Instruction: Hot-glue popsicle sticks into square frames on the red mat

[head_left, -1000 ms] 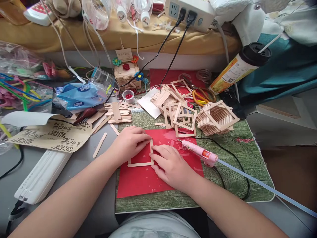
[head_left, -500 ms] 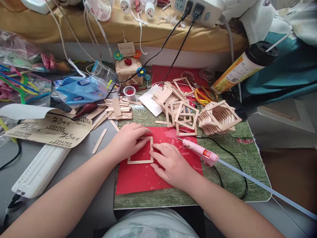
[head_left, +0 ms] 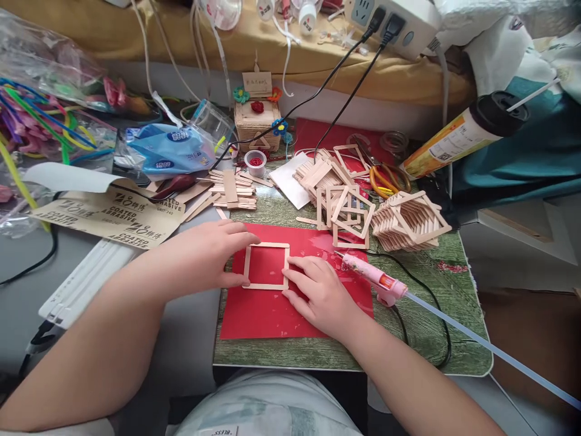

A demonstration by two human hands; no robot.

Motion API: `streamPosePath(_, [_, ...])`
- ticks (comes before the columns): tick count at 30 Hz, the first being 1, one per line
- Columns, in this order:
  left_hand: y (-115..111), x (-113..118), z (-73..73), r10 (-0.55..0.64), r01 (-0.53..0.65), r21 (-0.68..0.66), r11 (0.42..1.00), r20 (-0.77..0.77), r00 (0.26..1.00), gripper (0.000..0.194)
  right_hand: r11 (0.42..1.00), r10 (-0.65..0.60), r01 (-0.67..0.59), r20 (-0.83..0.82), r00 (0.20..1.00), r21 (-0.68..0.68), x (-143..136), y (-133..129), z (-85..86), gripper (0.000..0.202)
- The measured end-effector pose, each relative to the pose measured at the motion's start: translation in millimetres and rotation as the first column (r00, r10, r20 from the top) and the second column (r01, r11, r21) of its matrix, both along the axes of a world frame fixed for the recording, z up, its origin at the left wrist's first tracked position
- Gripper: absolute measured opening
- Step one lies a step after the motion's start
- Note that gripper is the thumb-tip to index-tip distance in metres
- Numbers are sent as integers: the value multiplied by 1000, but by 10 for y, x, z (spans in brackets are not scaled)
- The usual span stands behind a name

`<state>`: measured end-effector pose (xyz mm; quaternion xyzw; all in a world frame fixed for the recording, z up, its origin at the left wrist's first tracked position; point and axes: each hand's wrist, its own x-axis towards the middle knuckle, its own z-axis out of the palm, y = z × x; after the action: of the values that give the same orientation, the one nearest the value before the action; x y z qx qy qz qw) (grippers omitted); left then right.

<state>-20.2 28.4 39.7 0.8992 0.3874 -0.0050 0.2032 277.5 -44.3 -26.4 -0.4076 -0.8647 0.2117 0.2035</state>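
A square frame of popsicle sticks (head_left: 267, 286) lies flat on a red sheet (head_left: 254, 318). My left hand (head_left: 218, 251) grips its left side, the thumb at the lower left corner and the fingertips at the upper left one. Along the right side, the fingertips of my right hand (head_left: 320, 297) press against the stick, slightly spread. To the right of that hand rests a pink glue gun (head_left: 374, 275), with a long clear glue stick (head_left: 481, 348) coming out of its back end.
Behind the sheet lie loose square frames (head_left: 349, 215), a stacked frame tower (head_left: 408, 224) and a pile of popsicle sticks (head_left: 233, 191). Scissors (head_left: 385, 181) and a tall cup (head_left: 463, 136) are at the back right. Sandpaper (head_left: 113, 215) and a white power strip (head_left: 86, 281) lie left.
My left hand has moved left off the frame's top and inside, and now spans its left side. My right hand stays at the right side. The camera view has shifted slightly.
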Motion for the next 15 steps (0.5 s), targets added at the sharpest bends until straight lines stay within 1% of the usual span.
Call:
streamPosePath(2, [-23,-27,35,32,-31,27,999,-36,999,51,1000,2,-2,6,1000,-7,-3,0,5,29])
streamPosePath(4, [-22,-37,36,44,-41,56,998,-67,997,50,1000,-6,6,12,1000,-12,-9,-6,13,33])
streamPosePath(8, [14,-50,15,60,-52,78,996,-105,993,47,997,-76,76,-9,997,2,-30,-14,19,56])
streamPosePath(10, [10,-43,18,59,-53,62,997,-108,992,49,996,-91,92,-12,996,4,-44,1,12,61])
streamPosePath(15, [-71,33,29,51,-46,33,998,-176,983,51,996,-72,77,114,991,-39,-93,64,-28,66])
